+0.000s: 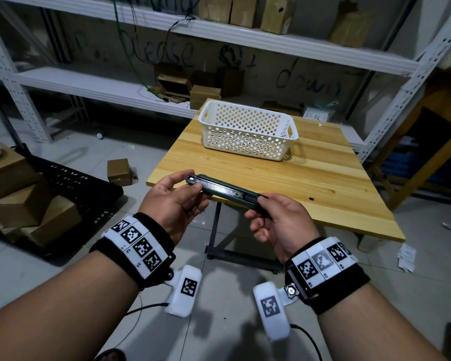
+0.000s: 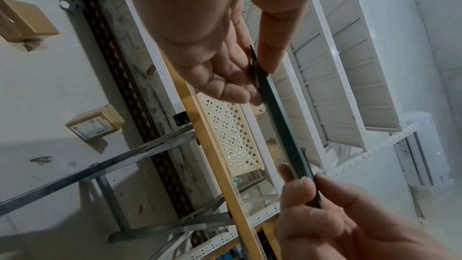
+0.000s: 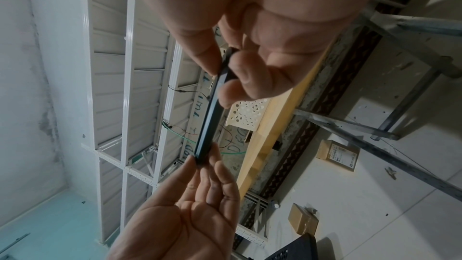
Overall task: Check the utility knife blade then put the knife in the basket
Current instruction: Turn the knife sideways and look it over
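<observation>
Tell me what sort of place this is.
Probably a storeroom or workshop back room: white slotted-steel shelving holds cardboard boxes, more boxes are stacked on the tiled floor, and a small wooden table carries a white perforated basket.

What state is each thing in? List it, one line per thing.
Utility knife: held level in the air between both hands, little or no blade showing.
Left hand: pinching the knife's tip end.
Right hand: gripping the knife's rear end.
Basket: upright on the table, nothing visible inside.
</observation>
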Available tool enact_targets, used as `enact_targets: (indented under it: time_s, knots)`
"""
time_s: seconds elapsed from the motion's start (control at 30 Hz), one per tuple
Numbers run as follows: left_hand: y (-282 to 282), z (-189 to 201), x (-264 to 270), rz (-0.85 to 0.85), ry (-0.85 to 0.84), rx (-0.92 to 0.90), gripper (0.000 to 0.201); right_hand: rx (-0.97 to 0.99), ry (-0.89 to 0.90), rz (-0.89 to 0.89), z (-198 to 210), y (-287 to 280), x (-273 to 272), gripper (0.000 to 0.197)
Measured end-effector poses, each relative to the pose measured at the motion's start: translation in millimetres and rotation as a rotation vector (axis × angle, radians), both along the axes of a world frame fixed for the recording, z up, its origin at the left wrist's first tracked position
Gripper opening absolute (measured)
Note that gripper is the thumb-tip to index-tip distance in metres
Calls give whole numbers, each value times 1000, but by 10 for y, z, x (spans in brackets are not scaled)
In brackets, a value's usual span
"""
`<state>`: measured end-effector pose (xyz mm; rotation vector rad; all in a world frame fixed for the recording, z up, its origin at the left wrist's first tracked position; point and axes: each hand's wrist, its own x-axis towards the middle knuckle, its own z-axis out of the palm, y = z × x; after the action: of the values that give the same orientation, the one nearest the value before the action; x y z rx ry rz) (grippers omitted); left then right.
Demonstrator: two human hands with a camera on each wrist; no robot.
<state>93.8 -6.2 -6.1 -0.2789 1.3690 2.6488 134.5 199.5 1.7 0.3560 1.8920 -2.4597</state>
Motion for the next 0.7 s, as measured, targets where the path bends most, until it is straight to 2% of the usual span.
enact_targets:
  time_s: [0.2,0.3,0.5,0.7]
  knots:
    - [-1,-15,-13,-7,9,1,34,-14,16,-14,-17,13,-26,8]
    - [-6,-21,-23,-16,20,3,35,-10,52,-23,-21,35,-44,16]
    - [-47,36,-57,-27,154,-66,33,62,173,-14,31,67,-20,35]
    - [-74,134,-61,-34,215,-93,37,82,183,-10,97,73,5,38]
